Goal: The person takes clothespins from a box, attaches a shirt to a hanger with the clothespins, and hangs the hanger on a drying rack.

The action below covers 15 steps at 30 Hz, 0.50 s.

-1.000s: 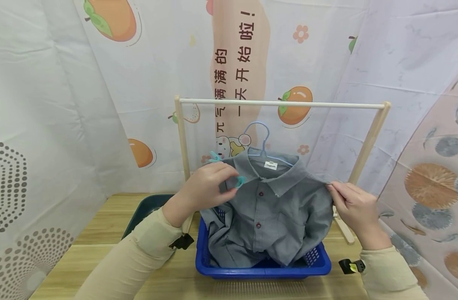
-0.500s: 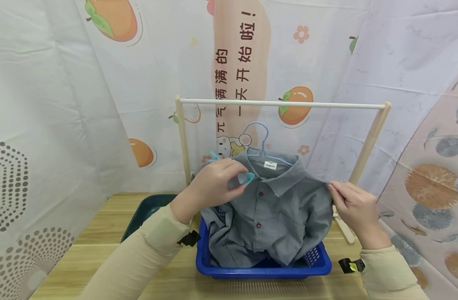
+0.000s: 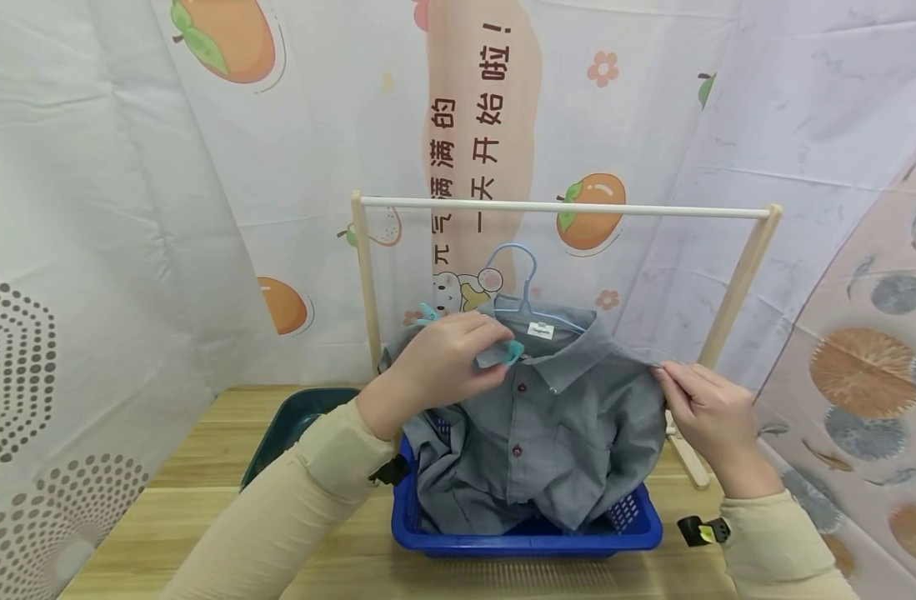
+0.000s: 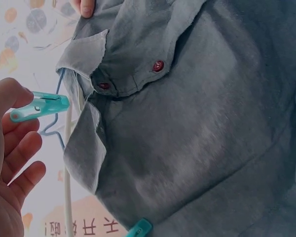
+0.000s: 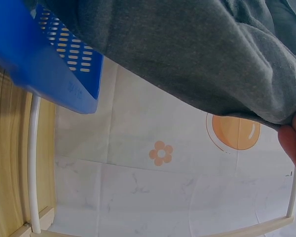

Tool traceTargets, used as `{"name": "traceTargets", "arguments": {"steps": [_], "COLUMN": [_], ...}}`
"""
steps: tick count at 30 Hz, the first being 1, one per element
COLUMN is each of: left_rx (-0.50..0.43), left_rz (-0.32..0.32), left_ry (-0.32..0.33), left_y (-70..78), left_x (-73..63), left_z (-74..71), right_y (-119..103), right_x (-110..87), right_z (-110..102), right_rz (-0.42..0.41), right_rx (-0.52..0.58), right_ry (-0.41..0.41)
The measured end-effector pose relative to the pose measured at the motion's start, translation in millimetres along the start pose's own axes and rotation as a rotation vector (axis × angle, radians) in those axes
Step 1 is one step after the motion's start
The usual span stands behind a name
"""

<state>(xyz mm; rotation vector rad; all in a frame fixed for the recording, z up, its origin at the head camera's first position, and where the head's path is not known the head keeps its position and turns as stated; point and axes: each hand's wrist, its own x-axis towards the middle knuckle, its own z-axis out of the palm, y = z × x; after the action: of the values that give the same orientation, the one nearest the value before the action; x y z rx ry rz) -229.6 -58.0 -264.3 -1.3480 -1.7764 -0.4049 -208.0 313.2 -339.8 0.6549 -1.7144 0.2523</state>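
A grey button-up shirt is on a blue hanger, its lower part bunched in a blue basket. My left hand pinches a teal clothespin between thumb and index finger, its other fingers loosely bent. In the left wrist view that clothespin is just outside the collar. Another teal clothespin is on the shirt's left-side shoulder in the head view. My right hand pinches the shoulder edge at the other side, where the right wrist view shows the cloth between thumb and fingers.
A rack with a white rod and wooden posts stands behind the shirt. Left of the basket sits a dark green bin, partly hidden by the left arm. Everything rests on a wooden table, with printed curtains around it.
My left hand has moved to the right with the clothespin, from over the shirt's left-side shoulder to in front of the collar. The right hand keeps its pinch in the same spot.
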Motion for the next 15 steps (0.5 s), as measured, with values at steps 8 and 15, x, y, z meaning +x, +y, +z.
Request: {"name": "traceTargets", "arguments": {"steps": [8, 15], "left_rx": [-0.013, 0.01], "left_rz": [0.014, 0.025], "left_ry": [-0.009, -0.011], "left_y": [4.4, 9.0], "left_x": [12.2, 20.2], "left_z": [4.1, 6.3], "right_y": [0.1, -0.1], "right_x": [0.5, -0.1], "right_z": [-1.1, -0.7], "right_rz": [-0.003, -0.005], "right_rx": [-0.003, -0.001], "right_ry": [-0.009, -0.016]}}
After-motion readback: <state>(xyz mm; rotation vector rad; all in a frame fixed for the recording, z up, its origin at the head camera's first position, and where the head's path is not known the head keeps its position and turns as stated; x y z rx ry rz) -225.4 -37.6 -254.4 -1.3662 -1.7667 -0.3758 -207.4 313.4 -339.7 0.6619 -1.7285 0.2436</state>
